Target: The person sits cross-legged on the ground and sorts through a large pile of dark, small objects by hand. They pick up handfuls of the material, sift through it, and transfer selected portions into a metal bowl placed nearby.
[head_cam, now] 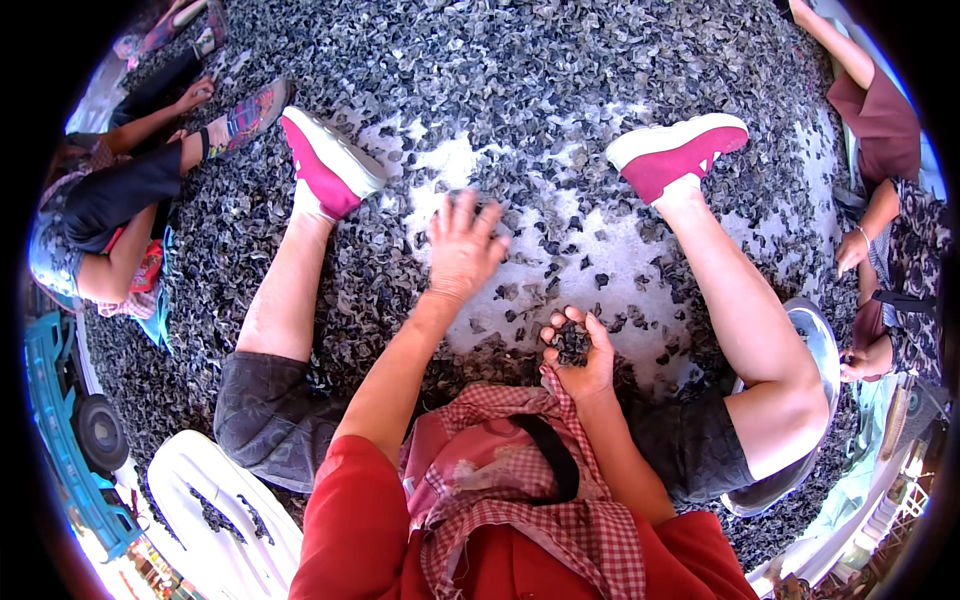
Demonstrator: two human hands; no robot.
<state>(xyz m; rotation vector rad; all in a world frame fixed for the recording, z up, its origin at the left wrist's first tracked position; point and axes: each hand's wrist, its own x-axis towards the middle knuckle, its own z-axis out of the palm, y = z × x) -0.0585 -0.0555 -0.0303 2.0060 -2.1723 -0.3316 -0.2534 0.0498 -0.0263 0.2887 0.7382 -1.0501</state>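
Note:
Dark, curled dried pieces (pixel 570 45), which look like black wood ear fungus, lie thickly over a pale ground sheet (pixel 600 244). The sheet shows through between my outstretched legs. My left hand (pixel 463 244) is palm down with fingers spread over the thin edge of the layer; its fingertips are blurred and nothing shows in its grasp. Close to my lap, my right hand (pixel 592 356) is turned palm up, its fingers curled around a small clump of dark pieces (pixel 571 343). A red checked cloth (pixel 540 517) hangs just below that hand.
My pink shoes (pixel 326 165) rest among the pieces. A metal basin (pixel 825 337) stands beside my right knee. Behind me at left is a white plastic chair (pixel 217 517). People sit at left (pixel 127 195) and right (pixel 911 262). A blue truck (pixel 52 420) stands beyond.

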